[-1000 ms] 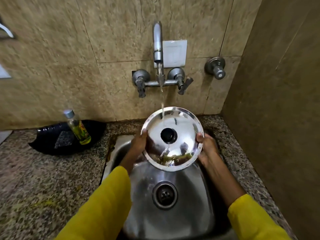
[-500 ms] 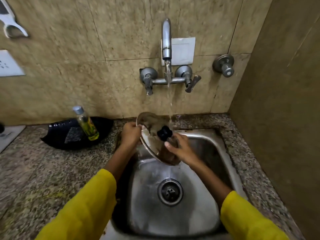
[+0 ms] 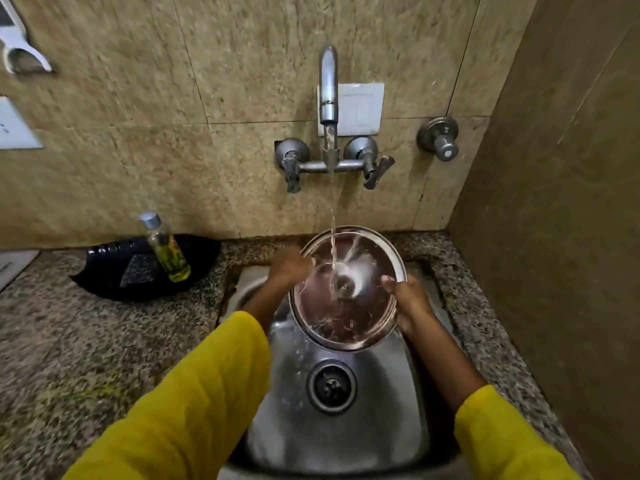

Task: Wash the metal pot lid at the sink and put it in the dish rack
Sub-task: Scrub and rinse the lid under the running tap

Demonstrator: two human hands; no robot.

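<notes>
The round metal pot lid (image 3: 346, 317) is held over the steel sink (image 3: 346, 431) with its hollow underside facing up. Water from the wall tap (image 3: 328, 91) falls onto its centre and splashes. My right hand (image 3: 408, 303) grips the lid's right rim, thumb over the edge. My left hand (image 3: 289, 268) is at the lid's upper left rim and is blurred; its fingers seem to touch the edge. The lid's knob is hidden underneath. No dish rack is in view.
A speckled granite counter (image 3: 86, 341) surrounds the sink. On it at the left lie a black tray (image 3: 114, 271) and a small bottle of yellow-green liquid (image 3: 166, 251). Tiled walls stand behind and close on the right. A separate valve (image 3: 438, 136) sticks out right of the tap.
The lid has been turned over: a second ago its knob side faced me, now its underside faces up under the stream. My right hand moved from the knob to the right rim.
</notes>
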